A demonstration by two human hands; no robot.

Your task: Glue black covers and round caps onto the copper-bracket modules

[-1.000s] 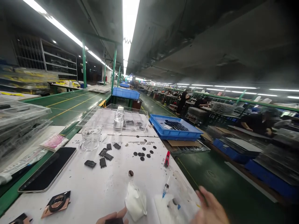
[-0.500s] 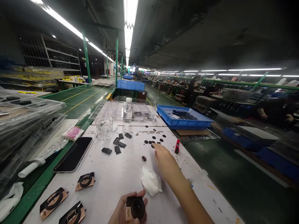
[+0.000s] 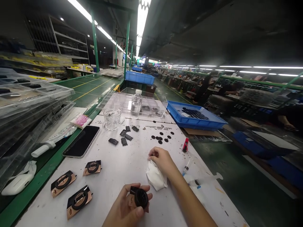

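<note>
My left hand (image 3: 129, 206) grips a black-and-copper casing part (image 3: 140, 198) with a round black ring on its face, fingers beneath and thumb at its lower edge. My right hand (image 3: 162, 159) is closed in a pinch at the top of a crumpled white tissue (image 3: 155, 176), its fingertips on a small dark round piece (image 3: 151, 154) that they mostly cover. Beyond that hand lie several flat black discs (image 3: 160, 138). At left, three similar copper-and-black parts (image 3: 79, 199) rest on the white table (image 3: 113, 170).
Several small black plastic pieces (image 3: 124, 141) lie mid-table, near a glass cup (image 3: 112, 119) and a clear bottle (image 3: 136, 102). A phone (image 3: 81, 142) lies left. A red clip-like tool (image 3: 186, 145) and syringes (image 3: 205, 179) are right, below a blue tray (image 3: 201, 123).
My right hand has drawn back from the black discs to the small round piece beside the tissue. My left hand still holds the casing part, slightly raised. The view has tilted down a little.
</note>
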